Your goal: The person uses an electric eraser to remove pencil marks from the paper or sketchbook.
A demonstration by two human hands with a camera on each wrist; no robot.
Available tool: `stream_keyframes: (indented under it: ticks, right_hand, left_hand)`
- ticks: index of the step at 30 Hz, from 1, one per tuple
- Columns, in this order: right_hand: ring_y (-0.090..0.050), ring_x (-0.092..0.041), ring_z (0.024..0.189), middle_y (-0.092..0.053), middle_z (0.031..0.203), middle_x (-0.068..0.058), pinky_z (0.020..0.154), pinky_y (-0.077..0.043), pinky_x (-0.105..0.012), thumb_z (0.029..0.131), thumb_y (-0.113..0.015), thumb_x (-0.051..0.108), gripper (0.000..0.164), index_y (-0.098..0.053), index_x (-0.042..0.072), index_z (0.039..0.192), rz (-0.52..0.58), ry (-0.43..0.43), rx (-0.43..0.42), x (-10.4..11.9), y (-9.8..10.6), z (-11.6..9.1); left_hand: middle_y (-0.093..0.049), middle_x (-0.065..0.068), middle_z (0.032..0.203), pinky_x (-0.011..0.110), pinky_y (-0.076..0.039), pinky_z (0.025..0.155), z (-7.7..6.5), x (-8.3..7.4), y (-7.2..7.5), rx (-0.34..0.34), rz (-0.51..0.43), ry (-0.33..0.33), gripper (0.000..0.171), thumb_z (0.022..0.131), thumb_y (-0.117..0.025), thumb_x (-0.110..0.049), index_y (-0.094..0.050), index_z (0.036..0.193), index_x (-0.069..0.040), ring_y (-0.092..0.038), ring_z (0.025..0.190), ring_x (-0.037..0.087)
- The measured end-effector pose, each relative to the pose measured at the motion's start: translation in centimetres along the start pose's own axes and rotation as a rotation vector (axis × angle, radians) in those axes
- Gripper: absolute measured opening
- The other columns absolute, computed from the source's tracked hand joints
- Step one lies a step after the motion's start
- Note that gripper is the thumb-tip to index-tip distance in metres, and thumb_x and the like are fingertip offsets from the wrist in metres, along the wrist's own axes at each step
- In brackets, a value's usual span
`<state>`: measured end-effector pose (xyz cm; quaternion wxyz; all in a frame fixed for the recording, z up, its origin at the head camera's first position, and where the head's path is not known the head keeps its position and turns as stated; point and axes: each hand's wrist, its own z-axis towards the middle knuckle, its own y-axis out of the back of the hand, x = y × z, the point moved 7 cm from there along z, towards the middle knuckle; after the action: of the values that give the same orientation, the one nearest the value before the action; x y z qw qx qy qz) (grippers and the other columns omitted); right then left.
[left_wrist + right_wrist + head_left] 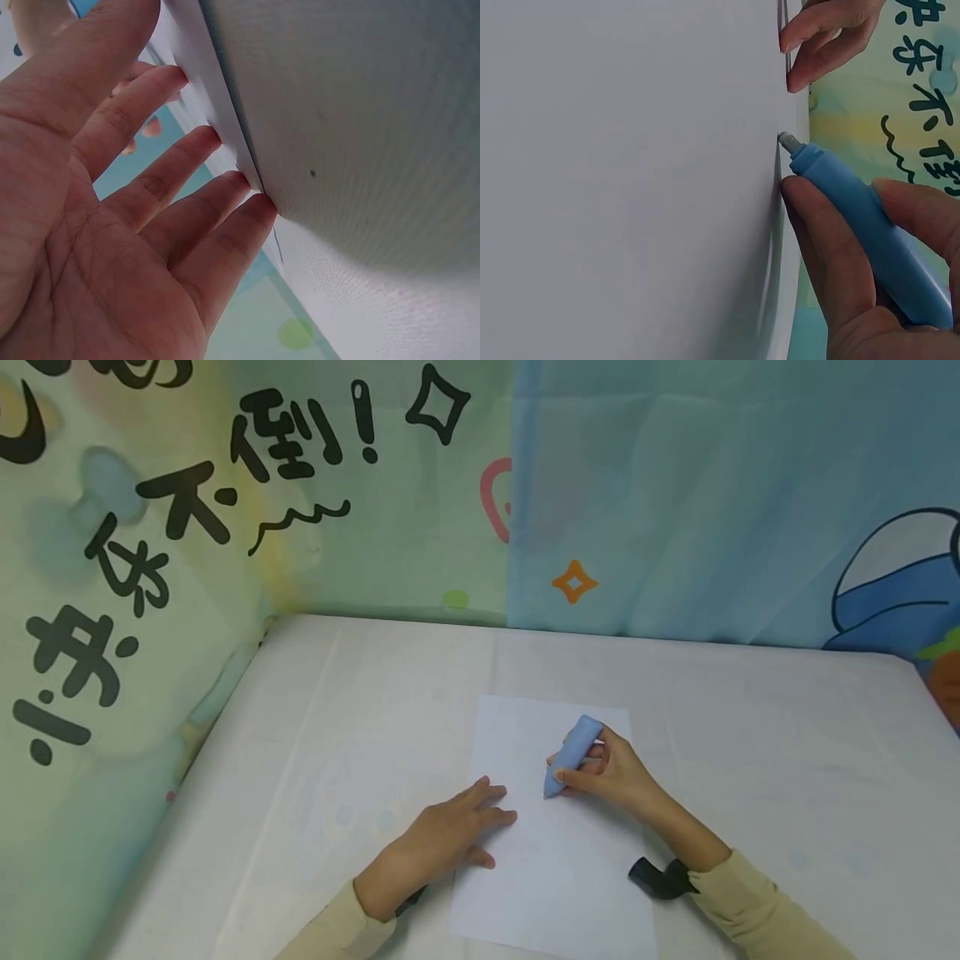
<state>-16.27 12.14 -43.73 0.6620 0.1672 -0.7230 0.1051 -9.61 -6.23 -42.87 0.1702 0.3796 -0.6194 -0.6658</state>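
A sheet of white paper [555,885] lies on the white-covered table. My right hand [622,777] pinches a thick, pen-shaped blue electric eraser [576,750] between thumb and fingers, tilted with its tip down at the upper middle of the sheet. In the right wrist view its stubby grey tip [789,141] meets the paper surface. My left hand [442,835] is spread, its fingertips resting on the paper near the left edge. Seen from the left wrist, those fingers [176,169] are fairly straight and hold nothing. No marks on the sheet can be made out.
The white tablecloth [360,718] stretches out on both sides of the paper. Printed curtains [675,510] hang behind the table and along its left side. A black wrist-camera mount [660,878] sits by the right cuff, close above the table.
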Motion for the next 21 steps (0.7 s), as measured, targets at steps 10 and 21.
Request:
stream_keyframes:
  ticks: [10, 21]
  right_hand:
    - [-0.072, -0.010, 0.085, -0.062, 0.110, -0.038, 0.071, -0.059, -0.034, 0.083, -0.067, -0.010, 0.043, -0.037, -0.011, 0.113, -0.027, 0.034, -0.053, 0.2, 0.4, 1.0]
    - [-0.070, -0.007, 0.086, -0.061, 0.114, -0.037, 0.071, -0.059, -0.032, 0.085, -0.064, -0.012, 0.042, -0.036, -0.009, 0.115, -0.035, 0.017, -0.125, 0.3, 1.6, 2.1]
  left_hand:
    - [-0.051, 0.005, 0.142, 0.022, -0.056, 0.073, -0.1, 0.2, -0.1, -0.018, 0.001, -0.011, 0.058, 0.077, -0.076, -0.036, -0.063, 0.130, -0.017, -0.045, 0.136, 0.026]
    - [-0.051, 0.005, 0.142, 0.023, -0.056, 0.077, -0.1, 0.2, -0.1, -0.018, 0.005, -0.008, 0.058, 0.077, -0.076, -0.037, -0.063, 0.130, -0.018, -0.045, 0.137, 0.025]
